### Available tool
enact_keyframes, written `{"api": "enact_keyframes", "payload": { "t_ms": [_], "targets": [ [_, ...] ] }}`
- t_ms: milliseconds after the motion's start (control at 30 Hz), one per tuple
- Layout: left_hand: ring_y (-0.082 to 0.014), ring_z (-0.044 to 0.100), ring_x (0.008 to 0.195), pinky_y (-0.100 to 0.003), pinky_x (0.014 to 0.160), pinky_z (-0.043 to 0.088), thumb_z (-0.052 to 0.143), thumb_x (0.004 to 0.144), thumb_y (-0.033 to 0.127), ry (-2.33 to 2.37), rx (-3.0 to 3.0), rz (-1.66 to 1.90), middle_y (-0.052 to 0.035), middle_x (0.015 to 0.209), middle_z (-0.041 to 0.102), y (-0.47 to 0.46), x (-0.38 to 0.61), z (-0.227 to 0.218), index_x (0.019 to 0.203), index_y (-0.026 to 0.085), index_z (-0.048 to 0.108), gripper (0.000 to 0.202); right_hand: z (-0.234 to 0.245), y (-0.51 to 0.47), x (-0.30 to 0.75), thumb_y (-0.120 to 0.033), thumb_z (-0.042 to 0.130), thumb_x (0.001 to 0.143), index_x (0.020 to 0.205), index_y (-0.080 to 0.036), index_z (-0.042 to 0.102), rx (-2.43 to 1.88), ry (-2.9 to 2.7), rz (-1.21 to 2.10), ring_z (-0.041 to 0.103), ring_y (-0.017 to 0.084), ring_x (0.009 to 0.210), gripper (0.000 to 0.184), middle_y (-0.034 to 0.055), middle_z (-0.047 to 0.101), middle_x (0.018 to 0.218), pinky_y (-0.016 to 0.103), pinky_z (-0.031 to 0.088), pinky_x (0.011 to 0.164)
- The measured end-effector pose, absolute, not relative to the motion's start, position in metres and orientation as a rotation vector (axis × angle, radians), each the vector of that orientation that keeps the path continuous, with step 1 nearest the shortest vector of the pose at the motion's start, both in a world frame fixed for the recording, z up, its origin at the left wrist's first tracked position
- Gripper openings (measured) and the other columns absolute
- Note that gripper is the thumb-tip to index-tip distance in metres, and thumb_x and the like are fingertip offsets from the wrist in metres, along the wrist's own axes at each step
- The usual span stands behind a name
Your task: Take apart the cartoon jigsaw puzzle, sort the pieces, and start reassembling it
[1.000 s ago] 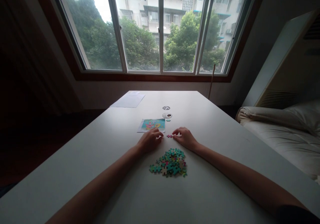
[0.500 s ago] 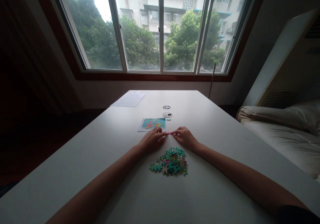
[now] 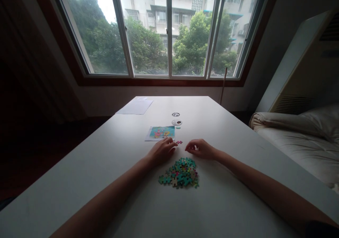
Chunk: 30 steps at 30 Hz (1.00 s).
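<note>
Head view: pink puzzle pieces [image 3: 179,142] near my left hand [image 3: 161,151]

Measured from the puzzle pile [image 3: 180,173] on the white surface [image 3: 227,199], the pink puzzle pieces lie at twelve o'clock. My left hand is between ten and eleven, fingertips right beside the pink; I cannot tell whether they touch it, or whether those fingers are apart. My right hand [image 3: 201,149], between one and two, curves thumb and forefinger into a loop; whether the tips meet, I cannot tell. A picture card [image 3: 162,132] lies at eleven, two round discs [image 3: 177,122] farther out at twelve.
</note>
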<state>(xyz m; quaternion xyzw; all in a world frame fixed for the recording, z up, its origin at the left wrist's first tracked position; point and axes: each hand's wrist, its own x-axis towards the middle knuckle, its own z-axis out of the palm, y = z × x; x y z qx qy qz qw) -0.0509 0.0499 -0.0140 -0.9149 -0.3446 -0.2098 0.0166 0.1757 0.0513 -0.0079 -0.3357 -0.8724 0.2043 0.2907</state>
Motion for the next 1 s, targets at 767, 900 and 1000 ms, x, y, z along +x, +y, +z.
{"api": "enact_keyframes", "payload": {
  "t_ms": [767,900,1000],
  "targets": [
    [-0.01,0.047,0.056,-0.02,0.054,0.038,0.055,0.076,0.024,-1.395,-3.06,-1.316,-0.0011,0.065,0.058,0.038,-0.025,-0.013,0.075,0.014,0.065,0.014,-0.019,0.053,0.165,-0.041,0.062,0.068,0.072,-0.014,0.058,-0.971,-1.82,0.987,0.05,0.01,0.058,0.027,0.0008,0.059,0.066,0.022,0.04,0.053],
    [-0.0103,0.046,0.055,-0.021,0.053,0.037,0.054,0.077,0.029,-1.48,-3.023,-1.397,-0.0011,0.063,0.059,0.042,-0.026,-0.014,0.072,0.014,0.064,0.019,-0.024,0.054,0.162,-0.042,0.061,0.068,0.072,-0.014,0.059,-1.0,-1.79,1.003,0.053,0.011,0.06,0.029,0.0021,0.061,0.067,0.023,0.043,0.056],
    [-0.0101,0.044,0.055,-0.02,0.052,0.036,0.053,0.077,0.031,-1.539,-2.995,-1.455,-0.0005,0.062,0.058,0.043,-0.027,-0.014,0.07,0.013,0.062,0.021,-0.022,0.052,0.162,-0.042,0.061,0.069,0.072,-0.014,0.061,-1.019,-1.836,1.004,0.052,0.01,0.058,0.028,0.0021,0.062,0.067,0.023,0.041,0.054]
  ]
}}
